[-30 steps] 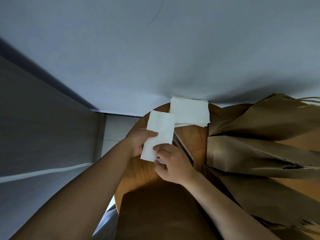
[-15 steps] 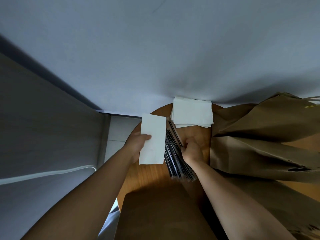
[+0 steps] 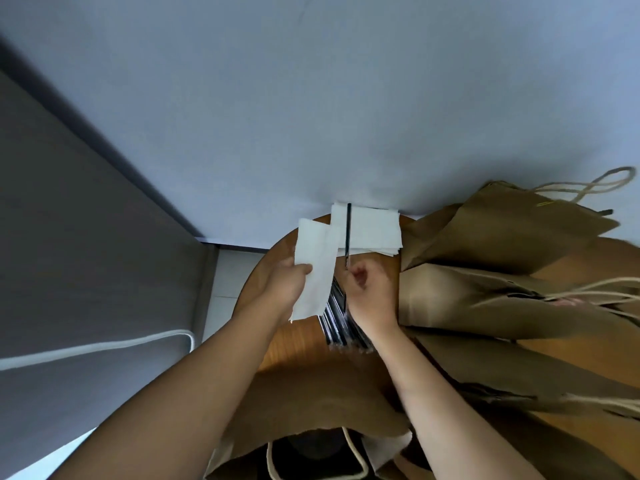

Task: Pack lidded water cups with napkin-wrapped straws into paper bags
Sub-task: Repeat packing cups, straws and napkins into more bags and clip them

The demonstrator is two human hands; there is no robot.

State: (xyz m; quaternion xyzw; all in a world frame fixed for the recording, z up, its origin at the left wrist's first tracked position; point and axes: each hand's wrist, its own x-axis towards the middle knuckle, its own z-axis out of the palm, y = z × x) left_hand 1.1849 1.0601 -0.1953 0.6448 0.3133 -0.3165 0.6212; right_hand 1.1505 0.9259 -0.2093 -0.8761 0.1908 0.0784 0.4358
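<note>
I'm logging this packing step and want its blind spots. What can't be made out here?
Head view only:
- Straw pile: count unreadable, partly behind the napkin and right hand.
- Paper bags: contents hidden by their walls; cut off at the right edge.
- Cups: none visible.

Both bare forearms reached forward from the lower edge of the frame, converging over the middle of the view. The left hand [image 3: 287, 285] was raised slightly with thumb on top and fingers beneath, pinching a white napkin [image 3: 315, 268] at its left edge. Just to its right, the right hand [image 3: 369, 289] was curled, palm turned partly inward, its fingertips gripping the lower end of a black straw [image 3: 347, 233] that stood nearly upright above the knuckles.
</note>
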